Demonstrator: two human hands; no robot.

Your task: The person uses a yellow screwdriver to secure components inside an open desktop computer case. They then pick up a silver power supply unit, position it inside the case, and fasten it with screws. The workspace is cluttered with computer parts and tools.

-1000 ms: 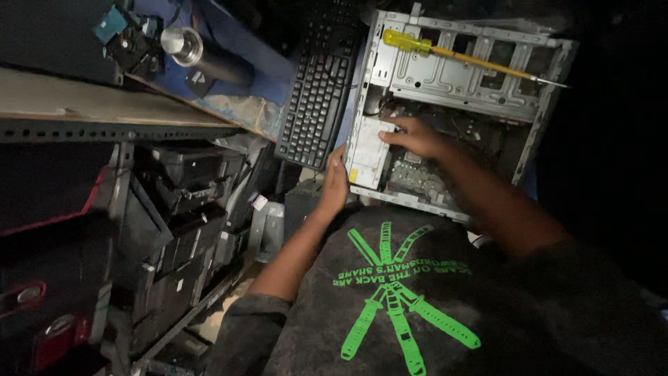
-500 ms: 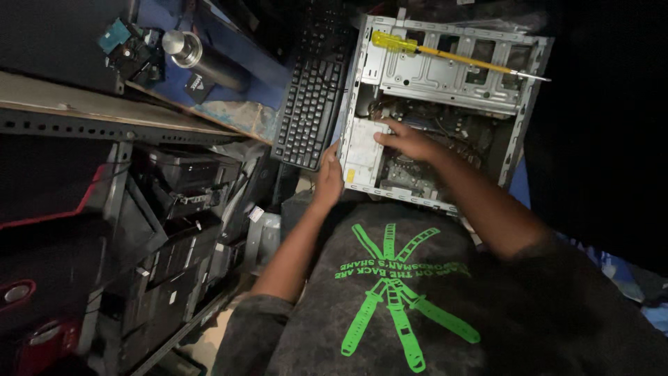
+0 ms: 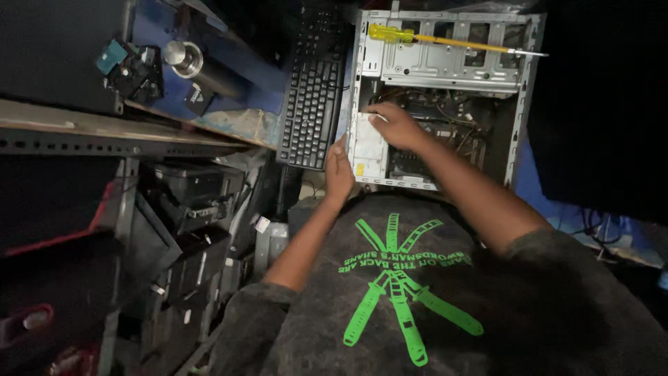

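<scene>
An open grey computer case (image 3: 518, 104) lies on the bench in front of me. In its near left corner sits a pale metal box (image 3: 369, 150), likely the power supply. My left hand (image 3: 339, 173) grips the outer left side of that box at the case's edge. My right hand (image 3: 394, 125) lies over the box's top, fingers curled onto its far edge. Cables and a board show dimly inside the case (image 3: 459, 132). A yellow-handled screwdriver (image 3: 445, 42) rests across the drive bay at the far side.
A black keyboard (image 3: 311, 97) lies left of the case. Further left on the blue bench top (image 3: 243, 90) are a metal cylinder (image 3: 182, 57) and small black parts (image 3: 136, 73). Below, a metal rack (image 3: 90, 136) holds stacked dark equipment (image 3: 188, 202).
Both hands stay on the metal box. My right hand has slid a little toward the box's far left edge; the view has shifted slightly.
</scene>
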